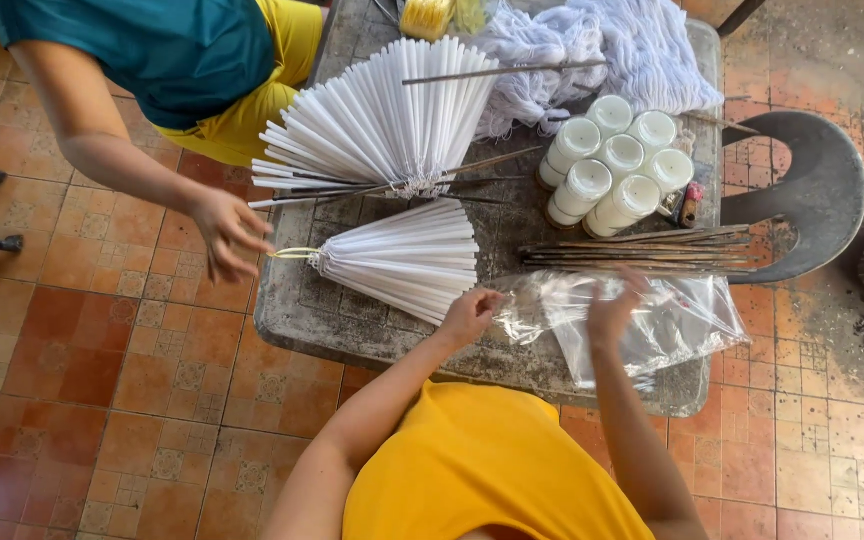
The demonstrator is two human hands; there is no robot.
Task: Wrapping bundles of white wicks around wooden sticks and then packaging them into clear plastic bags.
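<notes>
Head view, looking straight down. Left hand (468, 316) clenched on the crumpled mouth of a clear plastic bag (652, 325), at the near edge of the stone table (297, 315). Right hand (612, 308) raised against the same film, blurred; touched the bag, but impossible to tell whether gripped or loose. Bag lay flat and glossy on the table's near right part, just below a row of thin dark sticks (637, 255).

Just left of the left hand, nearly touching, lay a fan of thin white candles (407, 258), tied at its narrow end to a yellow loop (290, 253). Co-worker's hand (224, 232), fingers spread and loose, hovered right beside that loop, off the table edge. Beyond, a larger candle fan (382, 120) with a stick across it, a cluster of white jar candles (612, 165), and white cotton skeins (607, 45) at the far end. Grey plastic chair (812, 190) pressed against the table's right side.

Risks, as a judgement: slippery film could slide from a one-sided grip; a sweep of the left wrist could knock the near fan and snap its slender candles; a tug on the loop from the other side could drag the fan into the bag; stick ends could snag or pierce the thin plastic.
</notes>
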